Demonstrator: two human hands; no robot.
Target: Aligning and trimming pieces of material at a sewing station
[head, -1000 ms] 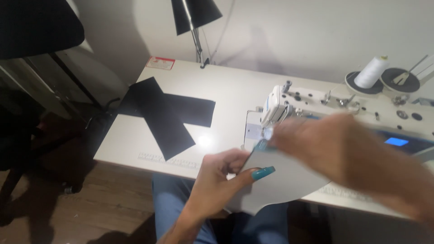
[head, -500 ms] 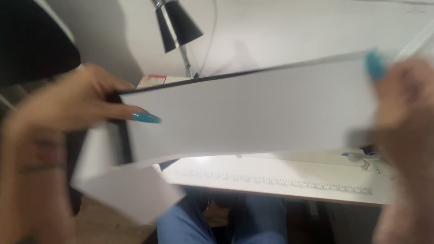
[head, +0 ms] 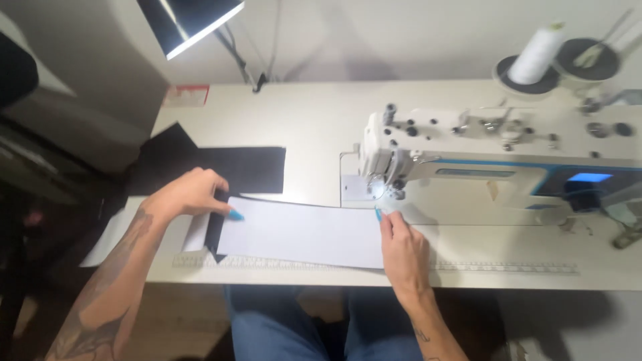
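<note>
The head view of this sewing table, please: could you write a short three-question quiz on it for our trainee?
1. True or false: the left hand rests on the left end of the white fabric panel.
2. Which lies further from the sewing machine: A) the black fabric, B) the right hand?
3. What stands behind the machine, at the table's back right?

Key: 1 true; 2 A; 3 a white thread cone.
</note>
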